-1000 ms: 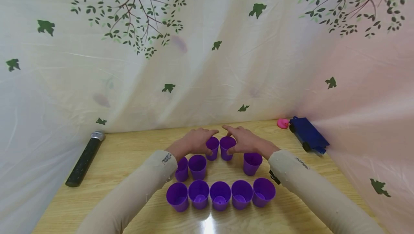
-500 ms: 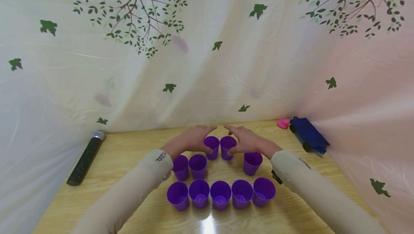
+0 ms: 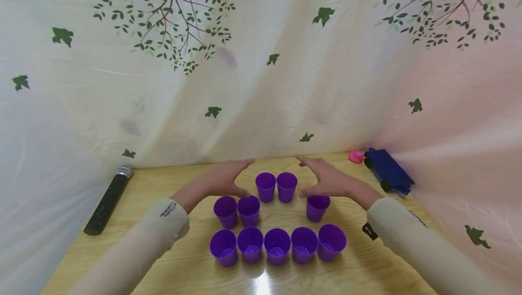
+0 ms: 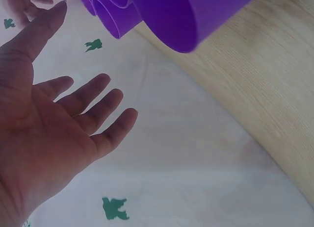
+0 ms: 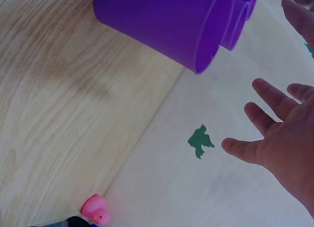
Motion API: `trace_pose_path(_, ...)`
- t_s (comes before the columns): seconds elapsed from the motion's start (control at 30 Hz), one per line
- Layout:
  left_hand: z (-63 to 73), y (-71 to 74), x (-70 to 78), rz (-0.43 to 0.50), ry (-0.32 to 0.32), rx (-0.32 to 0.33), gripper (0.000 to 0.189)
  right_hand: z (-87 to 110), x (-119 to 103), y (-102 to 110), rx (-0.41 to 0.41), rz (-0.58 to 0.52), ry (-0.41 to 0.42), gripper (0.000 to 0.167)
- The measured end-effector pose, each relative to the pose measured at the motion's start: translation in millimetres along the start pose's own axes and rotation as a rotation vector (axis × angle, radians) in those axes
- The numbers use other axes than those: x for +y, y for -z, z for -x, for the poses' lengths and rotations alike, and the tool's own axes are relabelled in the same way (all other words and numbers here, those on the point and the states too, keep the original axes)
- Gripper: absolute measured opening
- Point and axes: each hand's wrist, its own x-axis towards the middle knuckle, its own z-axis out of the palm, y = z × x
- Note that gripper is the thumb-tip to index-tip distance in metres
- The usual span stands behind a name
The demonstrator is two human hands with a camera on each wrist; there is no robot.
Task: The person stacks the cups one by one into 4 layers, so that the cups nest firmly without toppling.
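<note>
On the wooden table [image 3: 163,181], head view: ten purple cups [image 3: 277,247] stand upright, mouths up, in three rows. Two stand side by side at the back; three form the middle row, a pair at left and one apart at right; five stand in line at the front. Inside the front five, purple walls and floors show; the depths of the others are shaded and their contents cannot be made out. Two hands flank the back pair: the left hand [image 3: 222,179] and the right hand [image 3: 326,181], each with fingers extended and thumb apart, gripping nothing. Each thumb overlaps the middle row in this view; contact cannot be judged. One microphone [image 3: 107,202] lies at left; one duck [image 3: 356,157] and one blue cart [image 3: 388,171] at far right. Nine green shapes [image 3: 324,16] and two branch prints [image 3: 169,9] mark the sheet [image 3: 253,86].

Left wrist view: the left hand is spread, palm visible, apart from the nearest cup; at least four cups show in part.

Right wrist view: four fingers of the right hand extend, clear of the nearest cup, beside one green shape; the duck lies at lower left.
</note>
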Motion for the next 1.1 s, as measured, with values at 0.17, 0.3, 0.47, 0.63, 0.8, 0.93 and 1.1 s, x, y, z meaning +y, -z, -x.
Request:
trace_pose_path(0.17, 19.4, 2.9, 3.1, 0.012, 0.006, 0.003, 0.094, 14.4, 2, 7, 0.01, -0.016, -0.006, 0.103)
trace_pose_path(0.3, 30.3, 1.5, 3.8, 0.024, 0.026, -0.01, 0.092, 24.4, 5, 9, -0.006, -0.021, -0.013, 0.101)
trace_pose_path(0.47, 40.0, -1.8, 3.8, 0.018, -0.001, 0.009, 0.09, 35.1, 8, 9, -0.033, -0.02, -0.052, 0.102)
trace_pose_path(0.63, 49.6, -4.3, 6.8, 0.028, -0.03, 0.028, 0.089, 44.1, 11, 7, -0.042, -0.021, -0.076, 0.104)
trace_pose_path(0.8, 56.1, -8.9, 8.1, 0.031, -0.045, 0.046, 0.088, 50.4, 13, 6, -0.043, -0.013, -0.073, 0.104)
trace_pose_path(0.93, 57.5, -13.5, 8.3, 0.033, -0.06, 0.056, 0.087, 53.9, 14, 4, -0.04, -0.02, -0.074, 0.103)
trace_pose_path(1.1, 55.9, -20.7, 7.6, 0.045, -0.071, 0.061, 0.087, 56.6, 16, -1, -0.036, -0.018, -0.051, 0.101)
